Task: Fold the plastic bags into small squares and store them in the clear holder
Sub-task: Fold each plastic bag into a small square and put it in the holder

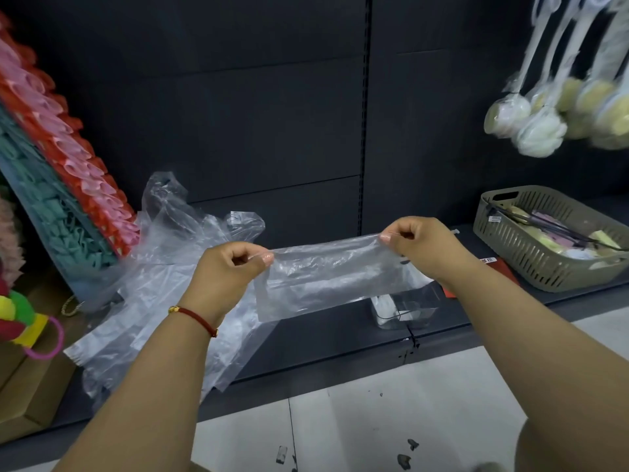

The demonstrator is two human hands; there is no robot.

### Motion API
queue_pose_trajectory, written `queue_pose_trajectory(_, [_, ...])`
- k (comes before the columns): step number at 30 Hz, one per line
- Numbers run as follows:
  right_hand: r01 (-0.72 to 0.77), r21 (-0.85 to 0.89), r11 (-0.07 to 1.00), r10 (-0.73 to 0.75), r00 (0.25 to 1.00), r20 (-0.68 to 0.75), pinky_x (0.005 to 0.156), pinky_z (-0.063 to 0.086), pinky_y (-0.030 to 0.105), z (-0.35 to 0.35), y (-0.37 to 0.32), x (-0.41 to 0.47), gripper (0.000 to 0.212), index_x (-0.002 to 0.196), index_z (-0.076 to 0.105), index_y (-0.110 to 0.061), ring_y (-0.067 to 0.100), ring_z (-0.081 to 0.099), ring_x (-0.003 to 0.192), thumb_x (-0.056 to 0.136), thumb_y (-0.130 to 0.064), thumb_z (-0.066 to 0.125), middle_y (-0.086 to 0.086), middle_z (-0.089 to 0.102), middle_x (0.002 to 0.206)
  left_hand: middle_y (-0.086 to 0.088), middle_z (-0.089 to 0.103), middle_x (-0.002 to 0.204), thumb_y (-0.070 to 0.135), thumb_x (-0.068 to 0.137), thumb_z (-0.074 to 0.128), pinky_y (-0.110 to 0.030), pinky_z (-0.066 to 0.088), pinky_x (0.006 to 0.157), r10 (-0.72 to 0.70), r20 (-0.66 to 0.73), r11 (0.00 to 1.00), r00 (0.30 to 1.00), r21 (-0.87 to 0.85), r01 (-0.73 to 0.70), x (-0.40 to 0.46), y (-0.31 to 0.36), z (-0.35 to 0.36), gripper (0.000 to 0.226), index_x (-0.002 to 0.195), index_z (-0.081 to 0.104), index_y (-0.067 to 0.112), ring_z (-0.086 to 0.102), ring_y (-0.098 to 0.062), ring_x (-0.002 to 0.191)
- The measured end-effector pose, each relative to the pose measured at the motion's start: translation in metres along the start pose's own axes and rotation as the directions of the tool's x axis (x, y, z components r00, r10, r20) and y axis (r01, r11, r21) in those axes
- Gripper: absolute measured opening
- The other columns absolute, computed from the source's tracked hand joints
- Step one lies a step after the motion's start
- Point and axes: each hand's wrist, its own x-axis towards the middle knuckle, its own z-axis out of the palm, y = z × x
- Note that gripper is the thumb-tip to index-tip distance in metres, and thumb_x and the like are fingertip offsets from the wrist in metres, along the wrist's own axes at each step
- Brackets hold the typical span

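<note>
Stretching a folded strip of plastic bag above the shelf, the left hand and right hand each pinch one end. Loose bags lie unfolded at left; the clear holder below looks nearly empty. A slatted basket holds assorted small goods.

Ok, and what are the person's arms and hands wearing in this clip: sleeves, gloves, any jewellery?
Both forearms are bare as far as the frame shows: no sleeves and no gloves. The left hand has a thin red cord bracelet at the wrist, with a small gold-coloured bead on it. The right hand and its wrist show no ring, watch or band.
</note>
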Motion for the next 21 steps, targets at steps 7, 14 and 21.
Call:
queue_pose_trajectory(7, [0.005,0.006,1.0,-0.005,1.0,-0.02,0.064,0.038,0.024,0.007,-0.008,-0.005,0.029,0.087,0.057,-0.009,0.011,0.047,0.068,0.102,-0.031,0.044,-0.002,0.053,0.077,0.006,0.049,0.069,0.02,0.099,0.053,-0.011,0.041,0.055,-0.027,-0.054,0.982,0.998,-0.188,0.017,-0.004,0.004,0.018,0.016,0.085,0.056,0.015,0.043,-0.004,0.06])
queue_pose_trajectory(14, [0.076,-0.06,0.995,-0.081,0.992,-0.098,0.063,0.039,0.023,0.016,-0.01,-0.007,0.024,0.088,0.047,-0.016,0.011,0.049,0.072,0.103,-0.033,0.037,-0.003,0.055,0.079,0.003,0.048,0.069,0.025,0.101,0.046,-0.015,0.041,0.057,0.157,-0.225,0.988,0.962,0.022,-0.156,-0.006,0.005,0.029,0.018,0.083,0.047,0.028,0.044,-0.011,0.061])
queue_pose_trajectory(21, [-0.115,0.239,0.964,0.05,0.964,0.261,0.099,0.049,0.042,0.002,0.0,-0.008,0.081,0.121,0.049,-0.045,0.017,0.064,0.1,0.052,-0.054,0.089,0.008,0.062,0.102,0.004,0.055,0.076,0.029,0.098,0.054,-0.026,0.044,0.065,0.081,-0.309,0.996,0.948,-0.017,-0.091,-0.001,-0.001,0.024,0.007,0.095,0.052,0.023,0.05,-0.011,0.067])
